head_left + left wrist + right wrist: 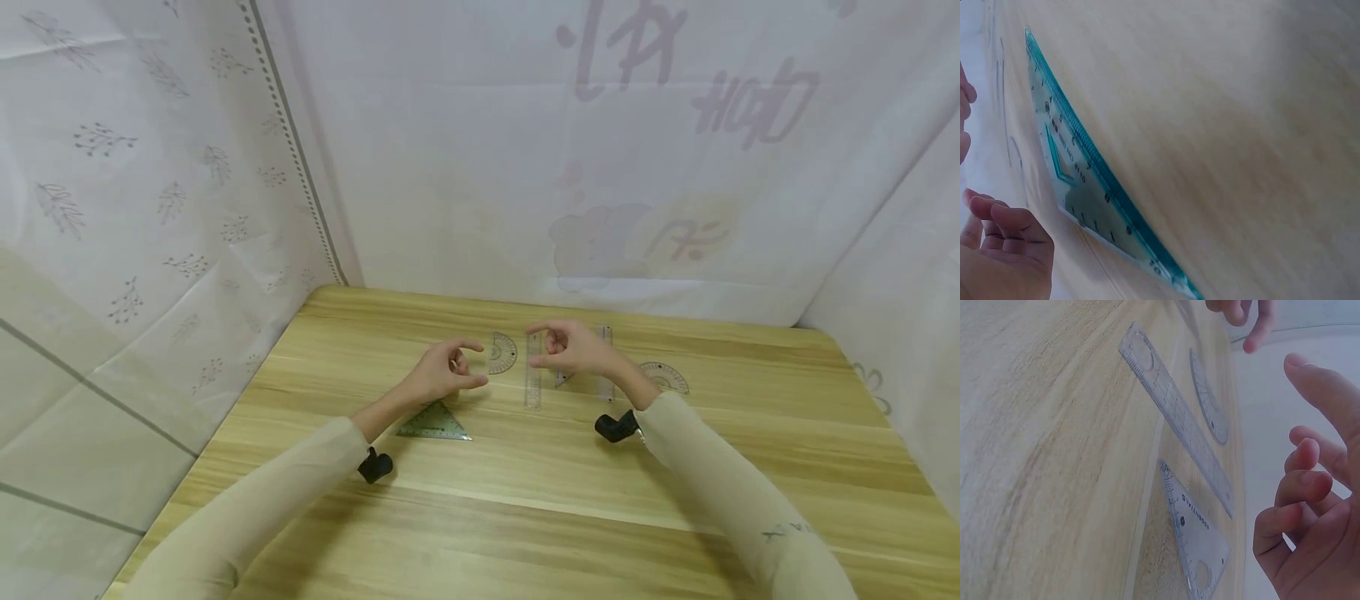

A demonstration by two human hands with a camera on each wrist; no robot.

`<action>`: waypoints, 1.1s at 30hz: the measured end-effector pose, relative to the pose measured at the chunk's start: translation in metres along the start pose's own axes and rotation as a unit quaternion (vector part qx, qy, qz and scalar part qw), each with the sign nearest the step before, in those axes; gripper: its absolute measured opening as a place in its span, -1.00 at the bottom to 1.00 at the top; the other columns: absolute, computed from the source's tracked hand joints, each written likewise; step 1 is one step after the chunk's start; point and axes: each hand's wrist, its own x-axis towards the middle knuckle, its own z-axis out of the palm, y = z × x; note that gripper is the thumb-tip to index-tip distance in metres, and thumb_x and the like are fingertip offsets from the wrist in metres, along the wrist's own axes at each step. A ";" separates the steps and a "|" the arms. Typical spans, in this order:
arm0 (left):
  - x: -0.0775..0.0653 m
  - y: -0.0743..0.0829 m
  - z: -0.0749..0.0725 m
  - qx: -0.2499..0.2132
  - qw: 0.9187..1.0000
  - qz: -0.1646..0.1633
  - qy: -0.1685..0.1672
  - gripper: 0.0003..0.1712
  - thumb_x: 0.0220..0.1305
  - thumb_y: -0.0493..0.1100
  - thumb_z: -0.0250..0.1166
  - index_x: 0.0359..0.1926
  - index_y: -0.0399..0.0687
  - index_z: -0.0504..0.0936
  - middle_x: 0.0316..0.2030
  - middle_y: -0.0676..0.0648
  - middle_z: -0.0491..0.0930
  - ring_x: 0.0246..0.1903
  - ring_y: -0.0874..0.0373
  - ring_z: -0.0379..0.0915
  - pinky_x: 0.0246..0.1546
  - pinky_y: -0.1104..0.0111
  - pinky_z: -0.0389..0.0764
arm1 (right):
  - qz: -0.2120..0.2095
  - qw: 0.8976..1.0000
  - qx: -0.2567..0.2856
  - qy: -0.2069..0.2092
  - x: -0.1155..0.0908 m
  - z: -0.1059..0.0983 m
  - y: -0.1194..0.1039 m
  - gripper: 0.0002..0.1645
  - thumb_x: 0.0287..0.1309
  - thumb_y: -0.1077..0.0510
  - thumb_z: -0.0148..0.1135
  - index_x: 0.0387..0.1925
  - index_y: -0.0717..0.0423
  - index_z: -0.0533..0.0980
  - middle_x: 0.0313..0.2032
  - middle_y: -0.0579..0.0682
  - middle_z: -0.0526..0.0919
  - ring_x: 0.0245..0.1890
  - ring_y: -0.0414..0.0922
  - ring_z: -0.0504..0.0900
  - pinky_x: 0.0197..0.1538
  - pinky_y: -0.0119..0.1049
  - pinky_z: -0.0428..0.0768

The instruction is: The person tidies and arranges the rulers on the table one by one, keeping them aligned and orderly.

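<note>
My left hand [438, 372] hovers over the table with thumb and index finger spread and nothing between them. Just below it lies a green-edged set square [435, 425], which fills much of the left wrist view. A clear protractor [503, 353] is right of those fingertips. My right hand [576, 347], its index and thumb also apart and its other fingers curled in loosely, holds nothing. Its fingertips overlap a clear ruler [532, 387] in the head view. A clear set square [1188, 528] lies beside that ruler in the right wrist view, mostly hidden under the hand from above.
Beyond the right hand are a second clear ruler [606, 388] and another protractor [669, 377], partly covered by the wrist. Black wrist devices [615, 427] hang under both forearms. A wooden table [480, 542] meets white patterned cloth [450, 167] at its back and sides.
</note>
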 end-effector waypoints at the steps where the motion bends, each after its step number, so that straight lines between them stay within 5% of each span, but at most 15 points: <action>1: 0.001 0.000 0.001 -0.004 1.000 0.000 -0.001 -0.34 0.16 -0.27 0.55 0.25 -0.36 0.51 -0.49 -0.05 0.47 -0.50 0.16 0.32 -0.47 0.39 0.37 | 0.001 1.000 -0.004 -0.003 0.001 0.000 0.000 -0.29 0.18 0.10 0.52 0.28 0.29 0.48 -0.46 0.03 0.55 -0.51 -0.12 0.42 -0.40 -0.31 0.44; 20: 0.014 0.003 0.008 0.031 0.999 -0.025 0.010 -0.31 0.15 -0.26 0.56 0.27 -0.31 0.51 -0.41 -0.10 0.51 -0.42 0.13 0.41 -0.44 0.37 0.42 | 0.004 0.999 0.018 -0.042 0.024 -0.004 0.002 -0.35 0.22 0.36 0.41 0.28 0.48 0.40 -0.43 0.04 0.50 -0.47 -0.09 0.39 -0.37 -0.29 0.41; 33: 0.021 -0.002 0.005 0.037 0.999 -0.033 0.014 -0.29 0.13 -0.27 0.57 0.27 -0.31 0.48 -0.40 -0.09 0.51 -0.39 0.12 0.42 -0.42 0.37 0.43 | 0.031 0.999 -0.005 -0.045 0.037 -0.001 0.008 -0.33 0.18 0.24 0.49 0.28 0.36 0.46 -0.43 0.06 0.53 -0.51 -0.12 0.39 -0.41 -0.31 0.40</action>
